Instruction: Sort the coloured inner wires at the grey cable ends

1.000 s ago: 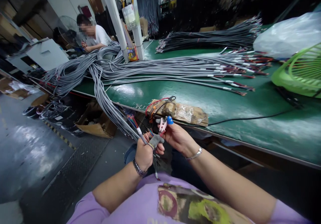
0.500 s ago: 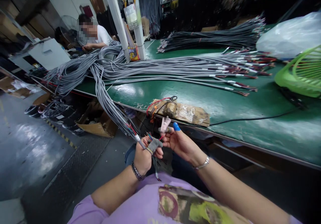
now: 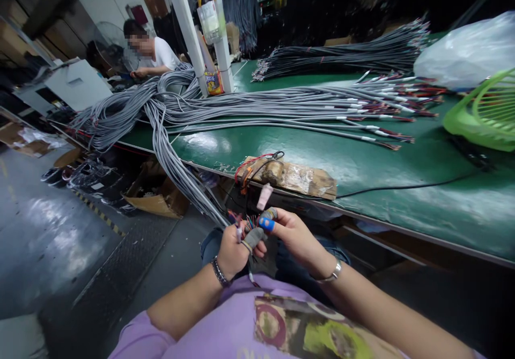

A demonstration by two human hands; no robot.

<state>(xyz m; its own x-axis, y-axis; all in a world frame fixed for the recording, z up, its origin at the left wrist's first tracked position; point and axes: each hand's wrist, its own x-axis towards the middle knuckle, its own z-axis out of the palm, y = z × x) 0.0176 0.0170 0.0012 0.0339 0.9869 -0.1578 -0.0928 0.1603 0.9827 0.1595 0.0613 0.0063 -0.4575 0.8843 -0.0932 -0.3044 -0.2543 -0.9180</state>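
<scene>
My left hand [image 3: 232, 253] is closed round the end of a grey cable, its thumb in a grey finger cover. Thin coloured wires [image 3: 251, 220] fan out above that thumb. My right hand [image 3: 300, 240], with a blue cover on the thumb and a grey one on a finger, pinches at these wires, close against the left thumb. Which wires lie between the right fingertips is hidden. From the left hand a bundle of grey cables [image 3: 171, 158] runs up over the table edge. Just above my fingers is a small pale pink piece [image 3: 264, 197], near the taped wooden board [image 3: 300, 181].
The green table [image 3: 225, 160] carries long grey cables [image 3: 257, 107], a dark cable bundle [image 3: 322, 61], a white plastic bag [image 3: 462, 53] and a green fan guard [image 3: 483, 115]. A black cord [image 3: 402, 188] crosses it. A person [image 3: 159, 53] sits beyond white posts [image 3: 187, 26].
My right hand has moved left and down, away from the pale pink piece, and its thumb has come down onto the wires. The left hand has shifted slightly, still gripping the cable end.
</scene>
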